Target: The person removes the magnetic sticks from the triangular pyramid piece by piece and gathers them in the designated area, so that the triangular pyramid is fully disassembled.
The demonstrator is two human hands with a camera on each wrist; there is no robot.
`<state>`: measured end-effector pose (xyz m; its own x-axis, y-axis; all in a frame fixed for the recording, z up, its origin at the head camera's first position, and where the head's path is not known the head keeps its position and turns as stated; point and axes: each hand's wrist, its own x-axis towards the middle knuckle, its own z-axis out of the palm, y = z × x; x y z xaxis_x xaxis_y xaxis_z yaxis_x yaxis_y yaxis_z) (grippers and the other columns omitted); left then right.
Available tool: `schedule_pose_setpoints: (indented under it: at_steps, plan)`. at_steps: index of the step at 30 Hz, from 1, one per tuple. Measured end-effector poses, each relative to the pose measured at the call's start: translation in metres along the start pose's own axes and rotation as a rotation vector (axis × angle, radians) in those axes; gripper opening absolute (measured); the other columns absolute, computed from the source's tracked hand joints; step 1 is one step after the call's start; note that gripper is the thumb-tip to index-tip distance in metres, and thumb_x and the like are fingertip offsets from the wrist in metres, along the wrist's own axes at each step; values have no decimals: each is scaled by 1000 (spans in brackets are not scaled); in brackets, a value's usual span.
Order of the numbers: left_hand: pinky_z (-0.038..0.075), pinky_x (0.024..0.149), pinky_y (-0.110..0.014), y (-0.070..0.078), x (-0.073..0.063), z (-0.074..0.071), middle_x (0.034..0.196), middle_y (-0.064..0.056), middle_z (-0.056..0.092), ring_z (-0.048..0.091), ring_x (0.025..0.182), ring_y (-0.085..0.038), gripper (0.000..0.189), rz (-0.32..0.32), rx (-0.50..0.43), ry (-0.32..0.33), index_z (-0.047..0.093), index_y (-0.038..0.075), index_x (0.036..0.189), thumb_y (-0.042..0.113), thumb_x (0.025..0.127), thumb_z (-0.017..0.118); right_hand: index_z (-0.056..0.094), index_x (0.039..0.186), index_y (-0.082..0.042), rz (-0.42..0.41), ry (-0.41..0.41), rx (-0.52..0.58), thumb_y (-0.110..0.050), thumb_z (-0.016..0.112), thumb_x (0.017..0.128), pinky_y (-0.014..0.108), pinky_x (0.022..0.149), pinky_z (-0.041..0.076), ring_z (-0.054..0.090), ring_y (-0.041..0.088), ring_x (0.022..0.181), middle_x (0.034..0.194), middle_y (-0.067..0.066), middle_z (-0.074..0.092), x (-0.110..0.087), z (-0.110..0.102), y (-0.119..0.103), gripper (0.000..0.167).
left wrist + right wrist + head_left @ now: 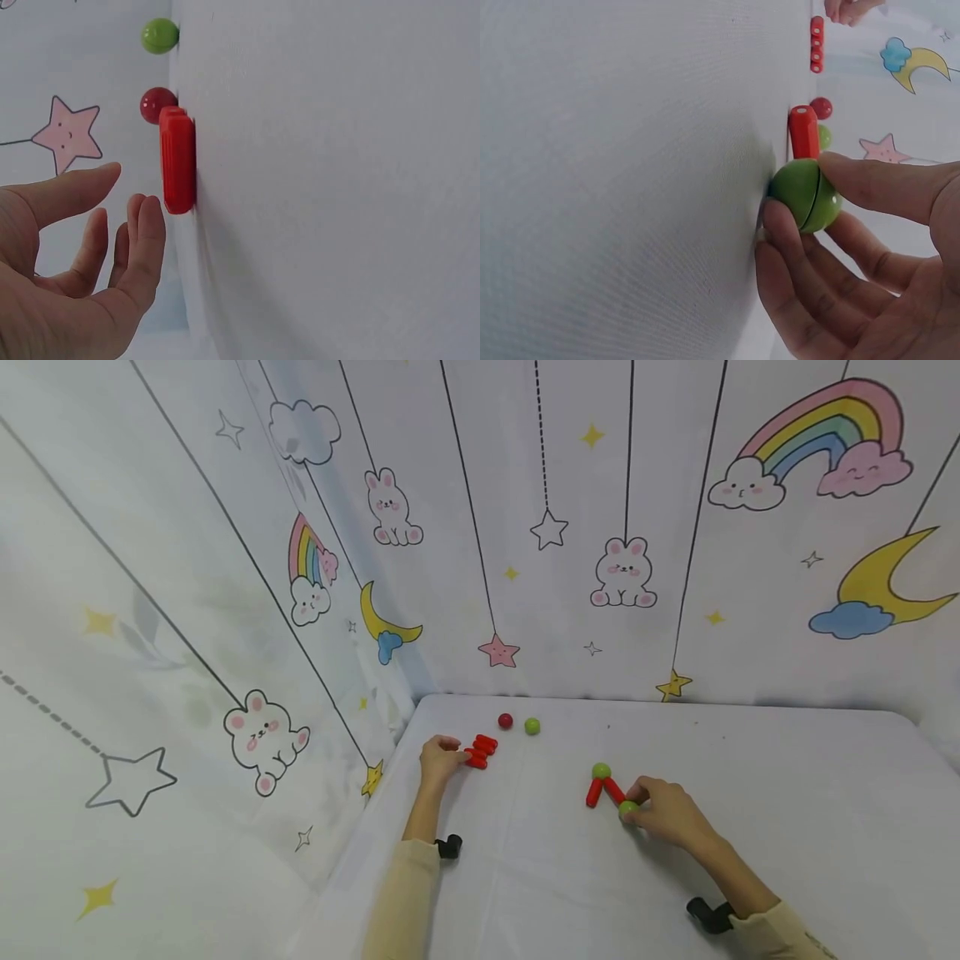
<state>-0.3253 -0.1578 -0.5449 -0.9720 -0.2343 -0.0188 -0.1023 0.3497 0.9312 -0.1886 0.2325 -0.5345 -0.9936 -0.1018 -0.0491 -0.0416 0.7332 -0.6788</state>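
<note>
Between thumb and fingers, my right hand (670, 812) pinches a green ball (799, 187) with a seam around it, low over the white cloth. That ball sits at the lower end of a red rod (613, 790). The rod slants up to another green ball (602, 771), from which a second red rod (593, 792) slants down the other way, forming an upside-down V. On the left, my left hand (441, 762) is beside several short red rods (481, 752) lying side by side. Its fingers (150, 232) are spread and loosely bent, with nothing between them.
Beyond the row of rods, a dark red ball (506, 721) and a green ball (532, 726) rest near the far edge of the white table (787, 793). A white curtain (465, 585) printed with bunnies, stars and rainbows hangs behind and along the left side.
</note>
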Motion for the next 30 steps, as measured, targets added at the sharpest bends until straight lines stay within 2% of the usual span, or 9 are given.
schedule_pose_setpoints:
  at_steps: [6, 12, 19, 24, 30]
  plan:
    - [59, 76, -31, 16, -18, 10, 117, -25, 67, 63, 96, -30, 34, 57, 24, -47, 68, -5, 114, 1, 84, 82, 70, 102, -6, -8, 2, 3, -15, 84, 86, 33, 60, 52, 61, 21, 80, 104, 9, 73, -2, 0, 0, 24]
    - [58, 81, -34, 28, -34, 25, 113, -17, 68, 61, 102, -28, 34, 97, 30, -104, 69, -1, 109, 4, 80, 86, 70, 100, -7, -13, 3, 13, -16, 85, 85, 33, 60, 52, 60, 20, 78, 100, 7, 73, -1, 1, -1, 23]
    - [59, 82, -35, 37, -55, 43, 118, -20, 69, 72, 95, -23, 36, 126, -48, -259, 69, 0, 110, 3, 79, 87, 69, 98, -8, -14, -1, 24, -19, 88, 83, 34, 60, 52, 58, 18, 75, 97, 3, 72, 0, 5, -2, 26]
    - [60, 85, -36, 43, -75, 52, 122, -22, 67, 73, 92, -19, 35, 90, -63, -359, 69, 3, 113, 6, 83, 87, 68, 95, -10, -8, -5, 18, -22, 89, 82, 34, 58, 52, 59, 17, 71, 91, 0, 71, 1, 9, -2, 28]
    - [59, 83, -36, 51, -89, 68, 120, -22, 67, 72, 90, -15, 37, 112, -45, -456, 69, 3, 115, 9, 83, 87, 66, 89, -12, 12, 6, -6, -28, 91, 80, 33, 57, 49, 57, 16, 65, 76, -2, 66, 3, 12, -5, 31]
